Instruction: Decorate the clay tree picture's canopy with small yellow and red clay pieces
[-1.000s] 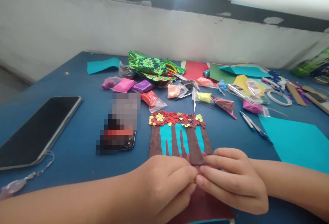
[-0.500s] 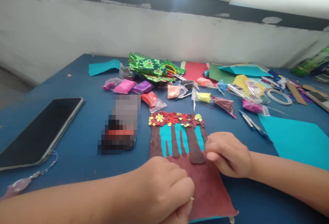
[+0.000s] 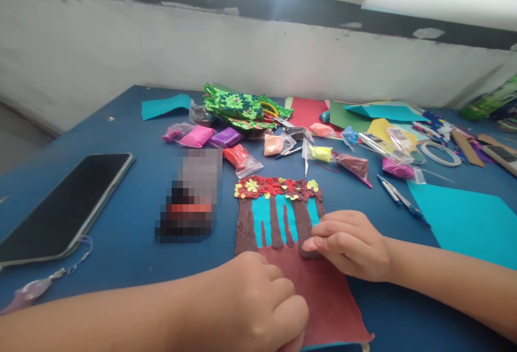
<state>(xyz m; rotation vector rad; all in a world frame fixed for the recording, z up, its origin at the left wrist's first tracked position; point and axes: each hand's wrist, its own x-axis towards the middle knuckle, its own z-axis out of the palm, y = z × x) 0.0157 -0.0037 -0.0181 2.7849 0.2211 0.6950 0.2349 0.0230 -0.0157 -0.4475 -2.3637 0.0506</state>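
On the blue table [image 3: 181, 263], front centre: craft panel [image 3: 329, 301], lying flat, lower left under the left hand [image 3: 266, 301].
Ground: smooth matte reddish-brown clay sheet, turquoise edge showing below.
Trunks [image 3: 245, 225]: darker brown tapered strips, raised over turquoise backing [image 3: 262, 214]; swirl marks on leftmost.
Top band [image 3: 272, 186]: bumpy red, brown, yellow petals.
Left: knuckles up, fingers curled under; tips hidden, can't tell if pinching.
Right hand [image 3: 351, 244]: fingers bent, bunched over rightmost trunks; can't tell if anything's pinched.
Beyond: soft clay in clear bags, red one [image 3: 240, 159] nearest.
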